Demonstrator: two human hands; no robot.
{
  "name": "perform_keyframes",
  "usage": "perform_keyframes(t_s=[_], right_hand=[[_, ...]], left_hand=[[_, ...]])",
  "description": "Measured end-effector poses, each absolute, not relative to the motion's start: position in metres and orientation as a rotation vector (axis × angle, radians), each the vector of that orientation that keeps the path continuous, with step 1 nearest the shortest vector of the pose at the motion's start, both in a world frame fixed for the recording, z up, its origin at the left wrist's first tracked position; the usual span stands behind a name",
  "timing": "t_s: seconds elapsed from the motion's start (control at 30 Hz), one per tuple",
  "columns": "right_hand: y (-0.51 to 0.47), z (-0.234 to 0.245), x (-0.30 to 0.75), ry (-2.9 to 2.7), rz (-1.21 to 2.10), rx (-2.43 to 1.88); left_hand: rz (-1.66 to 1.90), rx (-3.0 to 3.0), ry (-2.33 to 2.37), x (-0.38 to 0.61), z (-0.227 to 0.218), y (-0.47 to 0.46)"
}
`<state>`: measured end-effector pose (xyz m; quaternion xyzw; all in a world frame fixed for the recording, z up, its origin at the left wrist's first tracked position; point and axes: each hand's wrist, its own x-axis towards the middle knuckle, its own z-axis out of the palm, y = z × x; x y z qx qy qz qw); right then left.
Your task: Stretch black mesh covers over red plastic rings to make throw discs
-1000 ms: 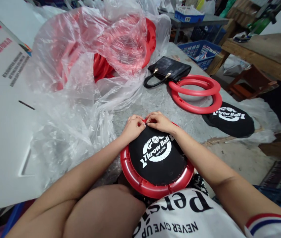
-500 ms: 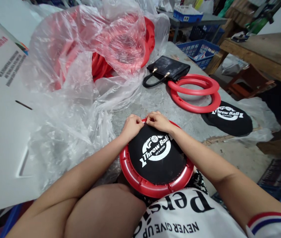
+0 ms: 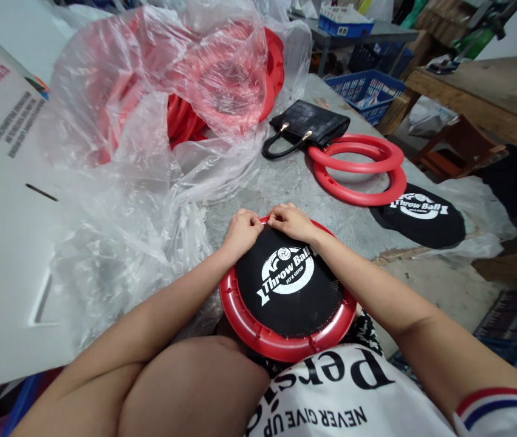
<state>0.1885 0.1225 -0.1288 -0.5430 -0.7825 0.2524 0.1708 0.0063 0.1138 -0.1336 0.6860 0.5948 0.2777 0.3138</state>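
A red plastic ring (image 3: 239, 309) rests tilted against my lap and the table edge. Across it lies a round black mesh cloth (image 3: 304, 309) printed "Throw Ball" in white. My left hand (image 3: 243, 232) is closed in a pinch at the far rim, where the cloth's edge meets the ring. Right beside it, my right hand (image 3: 291, 221) pinches the same stretch of edge, its wrist passing over the ring's right side. The fingertips hide exactly how cloth and ring meet there. Along the near side the cloth's edge sits inside the ring.
Beyond my hands are two loose red rings (image 3: 359, 199), a black handbag (image 3: 315, 124) and another printed black cloth (image 3: 435, 227). Red rings in a clear plastic bag (image 3: 149, 121) fill the back left. A white carton (image 3: 7, 255) stands left; a blue crate (image 3: 388, 91) is behind the table.
My hands stay pinched at the far rim, with almost no visible movement. The view has shifted very slightly.
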Motion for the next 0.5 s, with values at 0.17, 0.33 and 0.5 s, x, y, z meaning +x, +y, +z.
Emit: perform_keyframes(t_s=[0.17,0.33,0.5], right_hand=[[0.1224,-0.1281,0.1862,-2.233,0.689,-1.583],[0.1237,-0.1305,0.1876,-2.233,0.677,-1.551],[0.1238,-0.1315,0.1877,-2.225,0.682,-1.548]], left_hand=[[0.747,1.795,1.585,0.0072,-0.132,0.1129],[0.751,1.787,1.587,0.0074,-0.131,0.1124],[0.731,1.812,1.58,0.0071,-0.1308,0.1127]])
